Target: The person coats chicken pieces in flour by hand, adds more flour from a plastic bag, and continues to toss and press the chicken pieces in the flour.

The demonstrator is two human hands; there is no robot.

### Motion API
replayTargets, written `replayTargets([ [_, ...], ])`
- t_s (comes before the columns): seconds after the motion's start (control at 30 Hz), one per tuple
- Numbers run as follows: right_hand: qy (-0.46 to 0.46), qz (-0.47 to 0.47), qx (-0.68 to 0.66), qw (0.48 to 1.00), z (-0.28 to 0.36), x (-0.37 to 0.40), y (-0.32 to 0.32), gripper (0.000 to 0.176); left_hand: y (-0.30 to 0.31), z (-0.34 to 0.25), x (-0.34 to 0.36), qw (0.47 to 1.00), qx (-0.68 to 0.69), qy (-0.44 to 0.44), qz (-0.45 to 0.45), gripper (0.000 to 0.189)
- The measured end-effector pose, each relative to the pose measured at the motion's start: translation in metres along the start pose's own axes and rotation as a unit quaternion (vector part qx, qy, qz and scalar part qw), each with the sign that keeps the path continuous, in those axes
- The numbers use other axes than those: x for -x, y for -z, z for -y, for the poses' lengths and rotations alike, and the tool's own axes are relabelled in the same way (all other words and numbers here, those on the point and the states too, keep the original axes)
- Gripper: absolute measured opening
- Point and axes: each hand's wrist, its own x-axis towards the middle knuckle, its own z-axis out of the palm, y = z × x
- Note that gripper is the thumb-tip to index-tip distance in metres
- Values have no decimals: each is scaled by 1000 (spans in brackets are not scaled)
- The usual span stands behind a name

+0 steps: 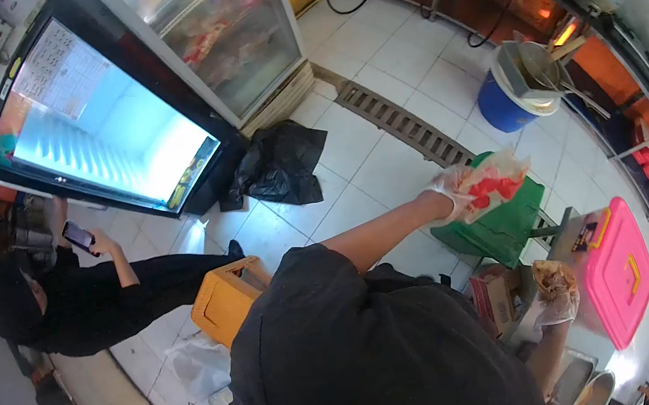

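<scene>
My left hand (pixel 453 191), in a clear plastic glove, reaches out over a green plastic bin or stool (pixel 484 231). Its fingers are closed on a thin wrapper (pixel 500 183) with red patches. To the right and lower, my right hand (pixel 555 308), also in a clear glove, holds a brown food item (pixel 554 279) whose exact kind I cannot make out. It is beside a pink lidded box (pixel 621 273) with yellow handles on a light table.
A co-worker (pixel 90 289) in black stands at the left, holding a phone by a lit fridge (pixel 105 119). A black bag (pixel 284 165), an orange crate (pixel 226 306) and a blue bucket (pixel 503 100) are on the floor. Metal pans are at the lower right.
</scene>
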Motion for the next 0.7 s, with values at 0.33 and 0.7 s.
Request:
replayTargets([
  [0.33, -16, 105, -102, 989, -52, -142, -2, 47, -66, -143, 90, 644, -629, -195, -389, 56],
  [0.7, -70, 92, -90, 989, -43, -178, 4, 40, 29, -123, 18, 721, -510, -139, -449, 35],
])
